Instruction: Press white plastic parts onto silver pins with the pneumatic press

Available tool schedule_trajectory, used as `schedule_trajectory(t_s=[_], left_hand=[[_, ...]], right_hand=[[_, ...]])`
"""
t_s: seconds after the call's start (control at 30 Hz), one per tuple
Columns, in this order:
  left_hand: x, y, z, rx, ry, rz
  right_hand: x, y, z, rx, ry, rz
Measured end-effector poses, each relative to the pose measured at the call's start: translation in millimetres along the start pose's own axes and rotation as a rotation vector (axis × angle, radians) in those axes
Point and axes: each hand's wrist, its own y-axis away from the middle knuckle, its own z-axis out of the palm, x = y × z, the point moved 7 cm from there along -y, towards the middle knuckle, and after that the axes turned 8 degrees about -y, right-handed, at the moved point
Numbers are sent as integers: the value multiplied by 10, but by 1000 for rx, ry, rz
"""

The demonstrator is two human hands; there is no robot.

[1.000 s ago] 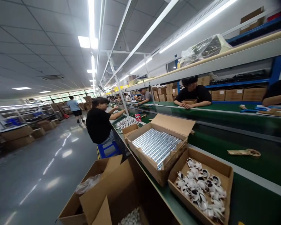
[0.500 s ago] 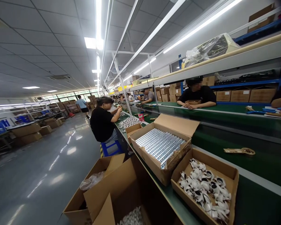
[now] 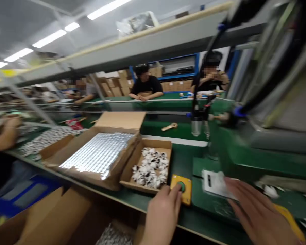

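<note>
My left hand point(image 3: 165, 207) rests at a yellow control box point(image 3: 186, 195), a finger on its green button point(image 3: 181, 186); it holds nothing, and its fingers are partly spread. To the right, my right hand point(image 3: 255, 207) stretches out, blurred, with its fingertips beside a white and metal fixture point(image 3: 214, 183) on the green machine point(image 3: 270, 160). Left of the yellow box, a shallow cardboard box point(image 3: 168, 160) holds white curved parts point(image 3: 151, 168). Beyond it, a larger carton point(image 3: 117, 180) contains rows of shiny metal cylinders point(image 3: 99, 151).
Hoses and a clear cylinder point(image 3: 196, 126) hang near the machine. A wooden piece point(image 3: 169, 127) lies on the green belt. Two people sit across the line, and another person's arm point(image 3: 7, 134) is at left. Open cartons point(image 3: 40, 217) stand below the table edge.
The view has swung right and down, bringing the green machine into sight. Both my hands have come into view, the left at the green button, the right by the fixture.
</note>
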Motion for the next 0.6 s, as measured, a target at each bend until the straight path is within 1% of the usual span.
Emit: schedule_trajectory(t_s=[0.07, 0.1, 0.17, 0.27, 0.37, 0.47, 0.53, 0.6], left_hand=[[22, -32, 20, 30, -177, 104], [48, -27, 22, 59, -280, 163], [90, 7, 27, 125, -478, 263], [76, 41, 78, 154, -673, 344], [3, 32, 159, 117, -834, 360], [-23, 26, 202, 109, -966, 371], [-3, 24, 214, 113, -1025, 386], [24, 14, 214, 109, -1059, 388]], right_hand=[[-16, 37, 26, -97, 158, 32], [-35, 22, 49, -127, 212, 38], [-72, -24, 59, -124, 254, 73], [-70, 12, -18, -85, 283, 197], [9, 239, -188, -52, 281, 302], [210, 575, -370, -48, 291, 429], [348, 772, -424, -85, 339, 504], [392, 865, -409, -119, 378, 478]])
